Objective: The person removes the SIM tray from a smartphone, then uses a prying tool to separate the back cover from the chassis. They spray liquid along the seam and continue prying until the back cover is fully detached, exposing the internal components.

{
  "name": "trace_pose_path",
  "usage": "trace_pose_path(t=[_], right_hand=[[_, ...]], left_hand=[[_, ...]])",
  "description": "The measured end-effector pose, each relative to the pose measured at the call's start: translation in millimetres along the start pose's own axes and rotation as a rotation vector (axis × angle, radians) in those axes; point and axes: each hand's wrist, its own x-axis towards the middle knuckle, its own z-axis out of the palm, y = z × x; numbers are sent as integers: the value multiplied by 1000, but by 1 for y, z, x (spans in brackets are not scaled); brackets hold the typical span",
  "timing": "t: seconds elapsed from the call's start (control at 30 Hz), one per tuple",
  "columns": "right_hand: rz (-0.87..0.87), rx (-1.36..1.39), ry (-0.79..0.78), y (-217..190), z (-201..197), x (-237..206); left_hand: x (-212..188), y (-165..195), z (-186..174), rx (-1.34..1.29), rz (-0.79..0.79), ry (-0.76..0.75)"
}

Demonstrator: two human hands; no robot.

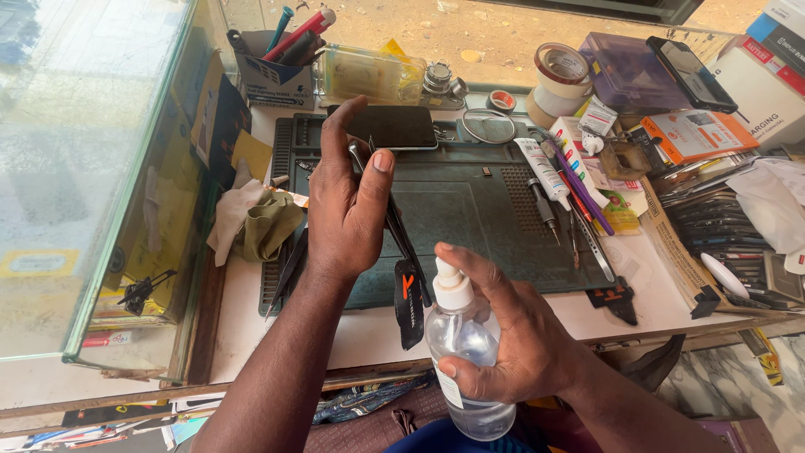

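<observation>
Two hands: both are working over a dark green work mat (470,210) that is lying on a white bench top (352,331).
Left hand: the left hand (348,210) is gripping a slim metal tool (394,220) between thumb and fingers, holding it narrow and slanting down across the mat; the index finger is pointing up toward a dark phone (392,127).
Right hand: the right hand (503,331) is wrapping around a clear spray bottle (465,361) with a white pump head, the index finger resting on top of the pump.
Bottle position: it is standing upright at the near edge of the bench, in front of the mat and just right of the left wrist.
Phone: it is lying flat, screen dark, at the far edge of the mat, just beyond the left fingertips.
Mat's right side: a white tube (543,170) and a purple-handled tool (579,186) are lying side by side.
Left of the mat: crumpled cloths (256,220) are sitting beside a glass case (92,168).
Far back: rolls of tape (560,77) are stacking near a purple plastic box (631,74).
</observation>
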Motion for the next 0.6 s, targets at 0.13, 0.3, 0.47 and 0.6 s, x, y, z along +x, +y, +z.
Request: trace_pose_path(t=[0.13,0.3,0.47,0.6], right_hand=[[-16,-53,-1,-2,0,-1],[-3,-34,-15,-6,-2,-1],[48,-80,2,-6,-1,1],[29,-65,3,-5,-3,-1]], left_hand=[[-1,0,1,5,-3,5],[0,0,2,7,-14,1],[0,1,1,26,-25,-6],[0,2,1,32,-49,-5]])
